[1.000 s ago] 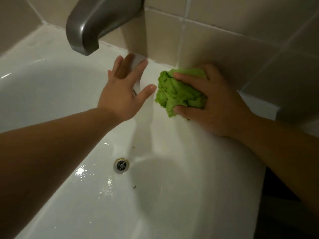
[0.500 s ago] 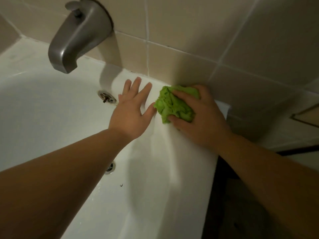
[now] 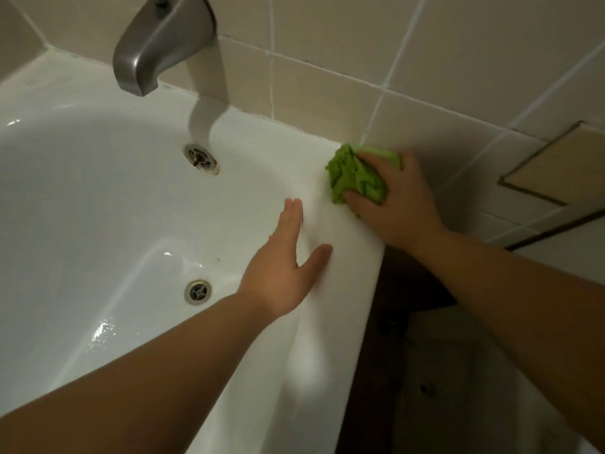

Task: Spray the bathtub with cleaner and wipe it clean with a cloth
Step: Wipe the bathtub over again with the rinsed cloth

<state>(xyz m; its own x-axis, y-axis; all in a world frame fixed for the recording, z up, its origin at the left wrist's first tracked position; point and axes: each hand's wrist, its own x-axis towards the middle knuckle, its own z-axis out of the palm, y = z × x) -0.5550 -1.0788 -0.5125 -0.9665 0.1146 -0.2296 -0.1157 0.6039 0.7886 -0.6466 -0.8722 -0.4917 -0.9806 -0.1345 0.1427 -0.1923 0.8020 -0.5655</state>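
Since half a second ago, the left hand [image 3: 281, 273] has slid back from beside the cloth [image 3: 355, 178] and now lies flat, fingers straight and together, thumb spread, on the inner slope of the tub [image 3: 98, 208] just inside its near rim. Right hand [image 3: 393, 204] stays on the cloth, fingers curled over the crumpled green wad and pressing it onto the tub rim at the corner where the rim meets the tiled wall [image 3: 327, 77]. Both hands are now apart, the left one lower down the rim from the cloth. Up the tub's end wall from the left hand sits the overflow plate [image 3: 200, 157], under the grey spout [image 3: 157, 44]. Left of the left wrist, on the tub floor, is the drain [image 3: 197, 291], with wet glints on the floor nearby.
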